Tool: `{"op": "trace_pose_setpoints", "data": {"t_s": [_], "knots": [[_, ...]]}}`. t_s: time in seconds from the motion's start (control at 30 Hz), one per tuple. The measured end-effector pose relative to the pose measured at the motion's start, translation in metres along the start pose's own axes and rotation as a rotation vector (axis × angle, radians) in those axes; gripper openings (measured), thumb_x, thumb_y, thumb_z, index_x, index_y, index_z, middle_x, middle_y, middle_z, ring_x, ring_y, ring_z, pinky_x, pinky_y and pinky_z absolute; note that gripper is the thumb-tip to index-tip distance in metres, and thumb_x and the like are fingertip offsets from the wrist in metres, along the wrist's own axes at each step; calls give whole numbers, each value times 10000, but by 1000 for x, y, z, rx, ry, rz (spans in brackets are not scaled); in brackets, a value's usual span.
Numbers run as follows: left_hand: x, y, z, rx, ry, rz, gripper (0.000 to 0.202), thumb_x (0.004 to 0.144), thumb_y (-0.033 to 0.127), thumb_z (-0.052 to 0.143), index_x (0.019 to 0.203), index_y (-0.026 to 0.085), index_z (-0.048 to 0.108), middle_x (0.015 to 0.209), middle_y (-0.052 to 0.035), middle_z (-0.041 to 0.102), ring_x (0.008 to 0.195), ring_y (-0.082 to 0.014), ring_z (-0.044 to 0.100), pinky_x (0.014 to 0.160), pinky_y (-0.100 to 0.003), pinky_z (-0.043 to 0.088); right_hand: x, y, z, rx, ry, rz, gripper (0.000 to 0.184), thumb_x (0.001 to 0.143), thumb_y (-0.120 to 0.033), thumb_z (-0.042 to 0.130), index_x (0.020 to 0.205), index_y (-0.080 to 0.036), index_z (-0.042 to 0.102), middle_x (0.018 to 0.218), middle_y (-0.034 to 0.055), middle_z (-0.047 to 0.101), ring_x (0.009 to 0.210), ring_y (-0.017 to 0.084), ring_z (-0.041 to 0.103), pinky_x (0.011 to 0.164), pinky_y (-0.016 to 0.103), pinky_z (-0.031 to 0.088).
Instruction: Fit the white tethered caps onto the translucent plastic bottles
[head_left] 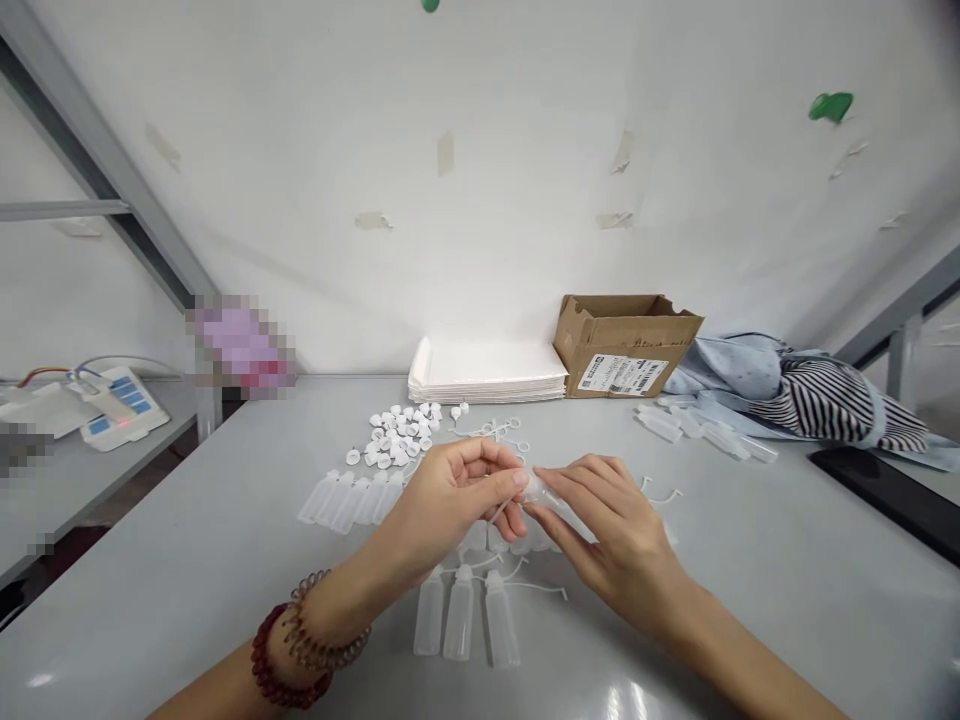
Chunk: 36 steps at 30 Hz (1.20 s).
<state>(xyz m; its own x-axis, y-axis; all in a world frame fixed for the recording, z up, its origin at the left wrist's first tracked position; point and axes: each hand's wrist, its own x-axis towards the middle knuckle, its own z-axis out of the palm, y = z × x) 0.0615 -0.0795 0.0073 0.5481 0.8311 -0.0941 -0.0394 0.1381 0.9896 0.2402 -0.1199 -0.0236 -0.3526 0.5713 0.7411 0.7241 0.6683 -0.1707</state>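
A translucent plastic bottle [537, 489] is held above the table, its neck end toward the left. My right hand [615, 520] is closed round its body, which the fingers partly hide. My left hand [457, 490] pinches at the neck end, with a thin white strap [501, 509] running out below the thumb; the strap's ring end is hidden. Below the hands stand or lie three similar bottles [459, 620] with straps at their necks. Further bottles [495, 537] are partly covered by my hands. Left of my left hand lies a row of strapless-looking bottles [352, 500].
White caps [397, 435] lie heaped behind my left hand, beside loose ring straps [506, 430]. At the back are stacked white envelopes [487, 372] and an open cardboard box [626, 345]. More bottles [705, 430], bundled cloth [810, 390] and a black object [892, 500] lie right.
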Motion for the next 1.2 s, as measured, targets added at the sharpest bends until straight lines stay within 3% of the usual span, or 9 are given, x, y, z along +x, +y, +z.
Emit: {"op": "trace_pose_setpoints", "data": {"t_s": [0.23, 0.37, 0.53, 0.63, 0.77, 0.9, 1.03, 1.1, 1.2], "knots": [[-4, -2, 5, 397, 231, 247, 151, 813, 330, 624, 732, 210, 670, 760, -9, 635, 761, -171, 558, 720, -302, 444, -2, -1, 0, -45, 49, -42, 278, 855, -112, 581, 1130, -133, 552, 770, 79, 664, 676, 183, 510, 599, 328, 425], [-7, 0, 11, 490, 284, 364, 174, 831, 337, 594, 719, 235, 681, 784, -20, 636, 831, -203, 536, 766, -329, 417, -2, -5, -1, -46, 76, -58, 450, 860, -100, 557, 1297, -165, 470, 725, 53, 645, 650, 181, 513, 574, 321, 426], [-9, 10, 16, 292, 195, 135, 229, 820, 405, 579, 724, 225, 685, 753, -15, 633, 772, -195, 533, 723, -318, 411, 0, -10, -3, -103, 119, -100, 682, 845, -63, 561, 1455, -162, 271, 694, 34, 641, 629, 188, 519, 566, 324, 429], [-9, 12, 19, 142, 209, 15, 171, 777, 380, 613, 762, 218, 666, 795, -8, 630, 750, -174, 523, 683, -291, 404, 1, -11, -2, -115, 133, -136, 693, 839, -50, 558, 1456, -196, 279, 717, 32, 657, 607, 181, 517, 544, 314, 416], [-8, 12, 22, 77, 201, 33, 157, 775, 348, 608, 793, 210, 679, 794, -14, 628, 755, -169, 527, 701, -286, 411, 0, -9, 1, -42, 165, -93, 614, 843, -73, 572, 1410, -190, 369, 690, 35, 628, 637, 187, 523, 557, 313, 435], [-10, 12, 19, 117, 167, 61, 217, 803, 384, 585, 813, 216, 721, 776, -24, 646, 794, -187, 555, 746, -306, 433, 1, -9, -3, 202, 168, 61, 457, 844, -84, 575, 1274, -230, 525, 723, 29, 624, 630, 161, 519, 568, 296, 455], [-14, 13, 15, 292, 178, 146, 232, 842, 375, 546, 933, 245, 715, 836, -34, 661, 835, -209, 575, 792, -344, 451, 6, -9, -12, 660, -7, 498, 197, 881, -264, 570, 1058, -237, 651, 760, 28, 663, 692, 164, 600, 648, 300, 494], [-17, 12, 13, 447, 163, 242, 229, 855, 340, 535, 1013, 276, 687, 924, -39, 653, 884, -218, 565, 808, -352, 453, 8, -7, -14, 944, -94, 684, 218, 890, -342, 552, 1054, -239, 652, 792, 33, 687, 766, 178, 630, 722, 316, 502], [-19, 11, 12, 665, 113, 316, 347, 838, 316, 569, 1185, 321, 578, 1092, -50, 596, 946, -226, 543, 825, -363, 463, 10, -3, -14, 1218, -120, 813, 266, 870, -407, 566, 1035, -222, 664, 803, 44, 688, 756, 174, 620, 740, 315, 496]]}}
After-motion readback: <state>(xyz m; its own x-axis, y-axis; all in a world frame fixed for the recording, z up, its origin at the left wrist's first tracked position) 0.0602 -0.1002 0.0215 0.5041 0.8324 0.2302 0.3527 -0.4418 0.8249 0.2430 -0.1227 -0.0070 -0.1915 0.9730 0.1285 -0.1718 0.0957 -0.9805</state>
